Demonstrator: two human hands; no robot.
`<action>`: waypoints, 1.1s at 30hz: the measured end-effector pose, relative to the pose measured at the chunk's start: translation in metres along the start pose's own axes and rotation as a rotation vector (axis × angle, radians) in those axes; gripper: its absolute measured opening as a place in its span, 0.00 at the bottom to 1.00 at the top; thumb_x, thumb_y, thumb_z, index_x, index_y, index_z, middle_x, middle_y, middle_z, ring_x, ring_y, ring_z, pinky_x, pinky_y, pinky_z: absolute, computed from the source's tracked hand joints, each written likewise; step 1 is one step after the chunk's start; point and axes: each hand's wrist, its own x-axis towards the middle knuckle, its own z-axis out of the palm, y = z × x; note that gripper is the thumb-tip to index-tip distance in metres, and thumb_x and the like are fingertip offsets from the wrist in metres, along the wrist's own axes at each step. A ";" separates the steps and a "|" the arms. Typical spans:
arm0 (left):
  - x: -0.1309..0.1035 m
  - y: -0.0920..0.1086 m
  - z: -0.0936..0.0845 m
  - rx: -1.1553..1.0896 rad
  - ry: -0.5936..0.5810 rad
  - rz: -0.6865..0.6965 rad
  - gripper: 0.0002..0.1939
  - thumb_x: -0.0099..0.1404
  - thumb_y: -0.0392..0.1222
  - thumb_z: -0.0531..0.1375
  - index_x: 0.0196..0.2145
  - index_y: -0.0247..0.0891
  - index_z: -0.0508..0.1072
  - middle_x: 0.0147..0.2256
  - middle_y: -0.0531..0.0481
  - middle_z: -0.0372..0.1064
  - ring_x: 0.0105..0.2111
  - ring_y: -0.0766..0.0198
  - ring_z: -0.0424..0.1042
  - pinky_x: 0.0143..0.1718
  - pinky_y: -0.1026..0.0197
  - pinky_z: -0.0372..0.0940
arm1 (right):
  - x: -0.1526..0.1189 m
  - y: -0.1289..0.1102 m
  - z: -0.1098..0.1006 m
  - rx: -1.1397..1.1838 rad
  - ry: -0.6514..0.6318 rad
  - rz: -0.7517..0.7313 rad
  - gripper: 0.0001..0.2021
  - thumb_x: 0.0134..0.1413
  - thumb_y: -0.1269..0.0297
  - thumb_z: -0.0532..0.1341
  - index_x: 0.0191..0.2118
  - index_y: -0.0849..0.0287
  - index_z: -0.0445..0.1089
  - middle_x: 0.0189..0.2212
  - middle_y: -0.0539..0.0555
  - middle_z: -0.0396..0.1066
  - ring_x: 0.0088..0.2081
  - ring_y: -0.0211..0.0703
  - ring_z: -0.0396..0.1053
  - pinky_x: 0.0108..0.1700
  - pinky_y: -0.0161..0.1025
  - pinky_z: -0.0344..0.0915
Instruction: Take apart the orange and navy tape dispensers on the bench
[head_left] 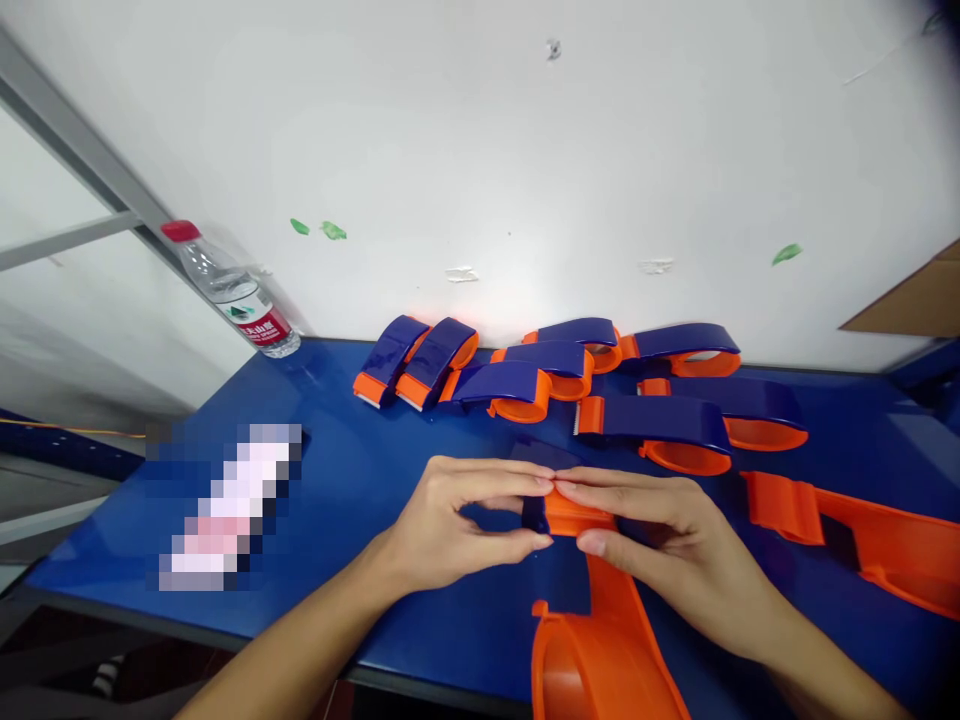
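Observation:
In front of me is an orange tape dispenser [611, 655], its ring-shaped end towards me and its narrow head pointing away. My right hand [667, 530] pinches the orange head between thumb and fingers. Across from it, my left hand [457, 520] has its fingertips on the head's left side, with the thumb below. A dark blue piece [535, 512] shows at that side, between the left fingers and thumb. How this piece joins the orange head is partly hidden by the fingers. Both hands' fingertips nearly meet on top.
Several blue-and-orange tape dispensers [664, 418] lie along the back of the blue table [360, 550]. Another orange dispenser body [900, 545] lies at the right. A water bottle [236, 300] stands at the back left by the white wall; a pixelated object [232, 510] lies left.

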 end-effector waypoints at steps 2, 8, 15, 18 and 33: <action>0.000 0.002 0.002 0.011 0.036 0.011 0.24 0.55 0.34 0.74 0.49 0.42 0.81 0.49 0.44 0.80 0.45 0.55 0.82 0.39 0.61 0.80 | -0.001 -0.001 0.003 -0.001 0.059 -0.005 0.16 0.58 0.62 0.69 0.52 0.42 0.78 0.53 0.52 0.77 0.55 0.53 0.75 0.58 0.52 0.72; 0.001 0.005 -0.001 -0.012 -0.007 0.006 0.24 0.56 0.34 0.73 0.51 0.43 0.80 0.49 0.44 0.80 0.45 0.54 0.82 0.39 0.60 0.81 | -0.001 -0.002 0.003 0.016 0.051 0.010 0.15 0.58 0.62 0.70 0.51 0.44 0.79 0.52 0.54 0.78 0.54 0.55 0.76 0.57 0.53 0.73; 0.002 0.003 -0.004 0.009 -0.055 0.015 0.24 0.55 0.33 0.73 0.50 0.44 0.81 0.49 0.45 0.80 0.45 0.54 0.82 0.39 0.61 0.80 | -0.001 -0.003 -0.002 0.031 -0.001 0.029 0.16 0.57 0.60 0.70 0.51 0.43 0.78 0.52 0.52 0.78 0.55 0.54 0.75 0.59 0.52 0.72; 0.000 0.001 -0.001 -0.013 0.012 0.007 0.25 0.55 0.31 0.73 0.51 0.44 0.80 0.49 0.45 0.80 0.46 0.54 0.81 0.40 0.61 0.80 | -0.001 -0.001 0.002 0.049 0.036 0.042 0.16 0.59 0.61 0.69 0.52 0.43 0.78 0.54 0.52 0.76 0.57 0.54 0.74 0.60 0.54 0.69; 0.003 0.001 -0.003 -0.030 -0.002 0.040 0.24 0.52 0.31 0.74 0.48 0.41 0.81 0.48 0.43 0.80 0.43 0.58 0.82 0.37 0.66 0.79 | 0.000 -0.003 -0.006 0.045 -0.003 0.047 0.17 0.57 0.61 0.71 0.52 0.40 0.78 0.53 0.49 0.78 0.56 0.51 0.74 0.59 0.48 0.71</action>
